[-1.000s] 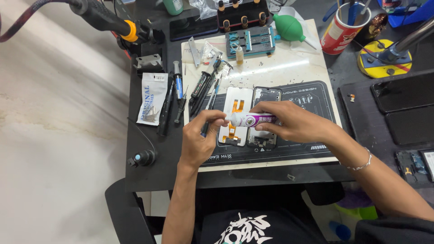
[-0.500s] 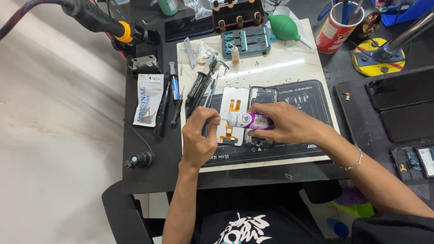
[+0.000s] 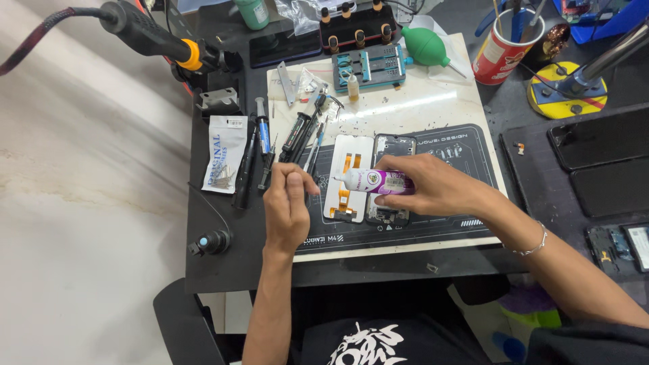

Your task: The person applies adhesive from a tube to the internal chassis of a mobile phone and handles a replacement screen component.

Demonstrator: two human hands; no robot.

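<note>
- Since earlier, left hand has pulled off the white phone back panel with orange flex cables, fingertips pinched together; contents unclear.
- Right hand grips purple-and-white glue tube, nozzle over that panel.
- Opened dark phone body lies beside it on black work mat.

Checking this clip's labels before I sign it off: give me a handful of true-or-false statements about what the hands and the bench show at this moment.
1. The right hand holds a purple glue tube lying sideways, nozzle toward the left hand. True.
2. The left hand grips a screwdriver. False: its fingertips are pinched together with no tool visible in them.
3. A white phone back panel lies on the dark work mat under the tube. True.
4. The green air blower sits in the red cup. False: it lies on the white board beside the cup.
5. The hot-air handle rests at the bench's upper left. True.
</note>
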